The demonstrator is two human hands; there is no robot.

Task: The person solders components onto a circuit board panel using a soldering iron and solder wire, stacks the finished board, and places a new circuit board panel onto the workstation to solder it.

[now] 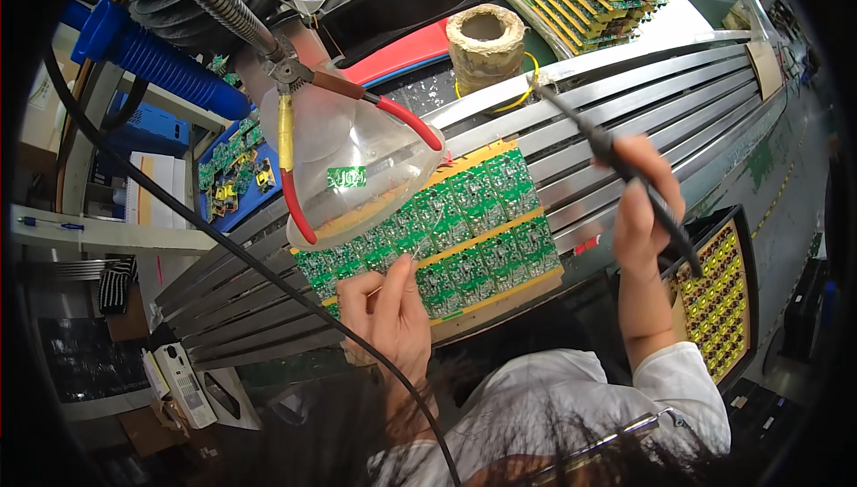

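The right hand [644,206] grips the soldering iron [677,232] rearward, presumably avoiding heat; left hand [390,310] at circuit-board panel [473,219], grip unclear.

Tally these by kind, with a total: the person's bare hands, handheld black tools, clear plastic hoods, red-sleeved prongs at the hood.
Bare hands: 2 (left hand, right hand)
Handheld black tool: 1
Clear plastic hood: 1
Red-sleeved prongs in sight: 2
Total: 6

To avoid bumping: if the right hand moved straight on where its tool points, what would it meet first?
Led by the dark tool, the right hand would probably meet the yellow wire loop by the tan cylinder first; depth is unclear.
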